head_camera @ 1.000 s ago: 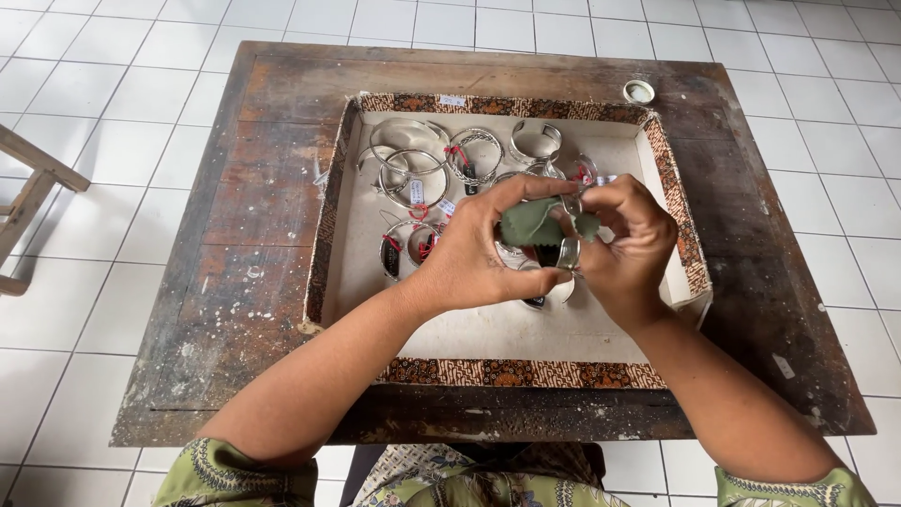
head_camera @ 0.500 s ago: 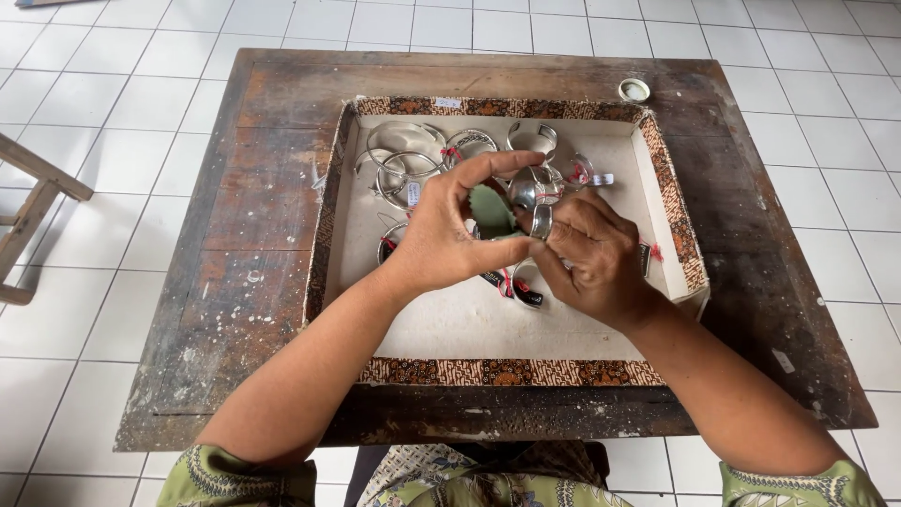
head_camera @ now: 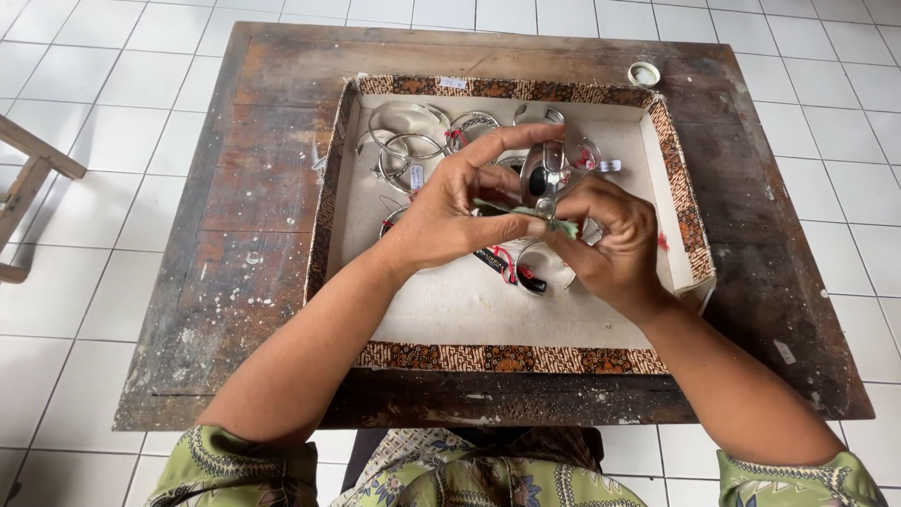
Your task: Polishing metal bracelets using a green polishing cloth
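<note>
My left hand (head_camera: 450, 211) and my right hand (head_camera: 615, 239) meet over a shallow cardboard tray (head_camera: 511, 358) with a patterned brown rim. Between their fingers I hold a shiny silver bangle (head_camera: 544, 176) upright, together with a small green cloth (head_camera: 549, 222) pressed against its lower part. The left thumb and forefinger frame the bangle from the left; the right fingers grip it and the cloth from below. Several more silver bangles (head_camera: 405, 141) with small red and white tags lie in the tray behind and under my hands.
The tray sits on a worn, paint-spattered wooden table (head_camera: 235, 253) over a white tiled floor. A small round white lid (head_camera: 644, 73) lies at the table's far right corner. Part of a wooden stool (head_camera: 28, 178) stands at the left edge.
The hands stay over the tray's middle. The bangle has been turned upright between the fingers, and the green cloth has shifted from its top to its lower part.
</note>
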